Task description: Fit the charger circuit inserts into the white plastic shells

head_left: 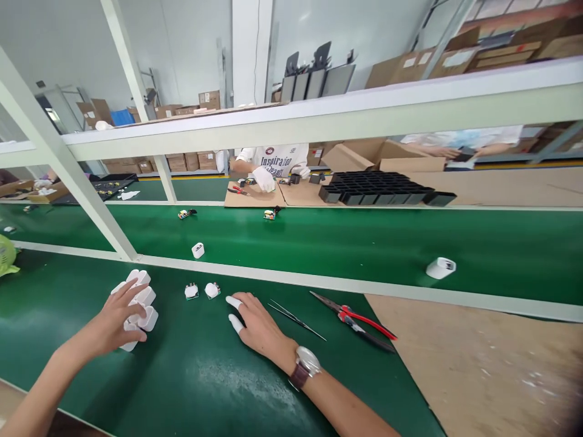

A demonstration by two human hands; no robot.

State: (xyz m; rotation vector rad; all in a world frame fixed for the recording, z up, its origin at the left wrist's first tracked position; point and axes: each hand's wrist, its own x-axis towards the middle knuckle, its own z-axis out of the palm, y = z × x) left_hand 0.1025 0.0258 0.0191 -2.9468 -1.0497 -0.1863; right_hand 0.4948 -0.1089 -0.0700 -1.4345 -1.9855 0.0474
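Observation:
My left hand point(112, 325) lies spread over a cluster of small white plastic housings point(146, 296) on the green work surface, touching them from above with its fingers apart. My right hand point(262, 328) rests on the surface with nothing in it, its fingers stretched out and white covers on two fingertips. A brown-strapped watch is on that wrist. Just left of the right fingertips sit two small circuit boards with white round tops, one point(212, 291) nearer the hand and another board point(192, 292) beside it. Tweezers point(297, 319) lie to the right of the hand, with red-and-black long-nose pliers point(355, 318) beyond.
Past a pale rail, a green conveyor belt point(328, 243) carries white housings point(441, 267) and small circuit assemblies point(269, 214). A cardboard sheet point(492, 358) covers the right side. Across the belt, a gloved co-worker point(282, 159) sits near rows of black boxes point(378, 187). Shelf posts point(68, 149) rise at left.

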